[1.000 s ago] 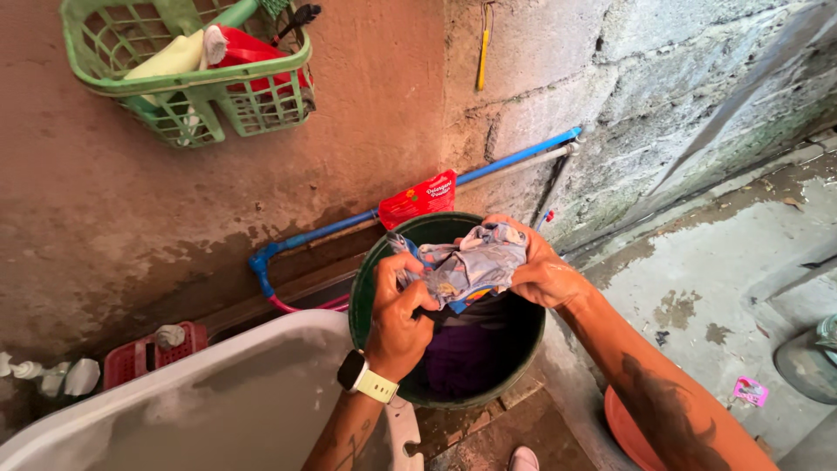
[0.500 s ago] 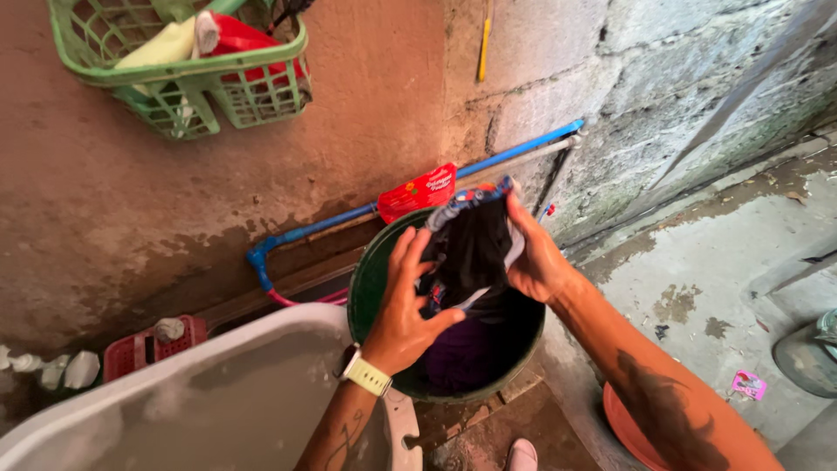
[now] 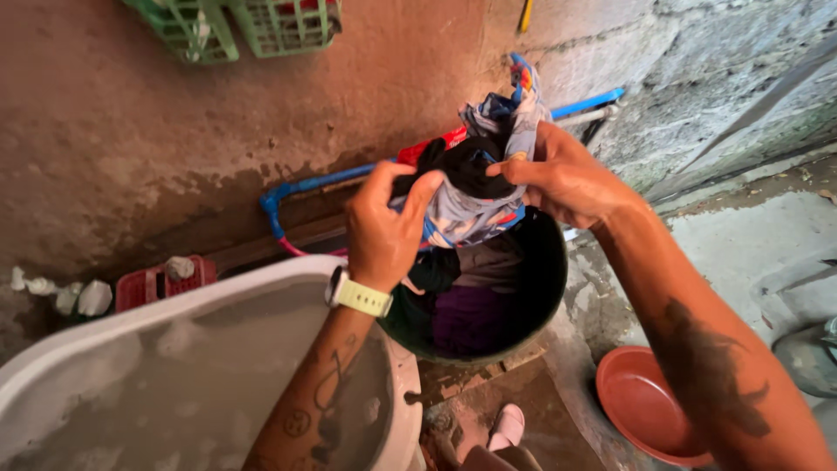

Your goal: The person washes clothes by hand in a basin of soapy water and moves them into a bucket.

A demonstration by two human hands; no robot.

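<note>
- Both hands are up over the dark green bucket point(image 3: 547, 262), and between them hangs a bunched, wet-looking garment point(image 3: 475, 187), pale blue-grey with a black part at its top.
- The left hand point(image 3: 384, 227) has its fingers curled tight on the garment's left edge, thumb pressed in at the black fabric; a pale yellow-green watch point(image 3: 356, 292) sits on that wrist.
- The right hand point(image 3: 567, 179) pinches the garment's right side, thumb and forefinger closed on the cloth near the black patch.
- The garment is held above the bucket's mouth, its upper tip rising in front of the wall and its lower edge hanging at the bucket's rim.
- Down inside the bucket lie more clothes, a purple piece point(image 3: 466, 318) among darker ones.
- Just left of the bucket, touching or nearly so, stands a white tub point(image 3: 174, 310) of cloudy water.
- A blue pipe point(image 3: 301, 187) runs along the foot of the wall behind.
- A red basin point(image 3: 641, 401) lies on the floor under the right forearm.
- Green baskets point(image 3: 261, 26) hang high on the wall.
</note>
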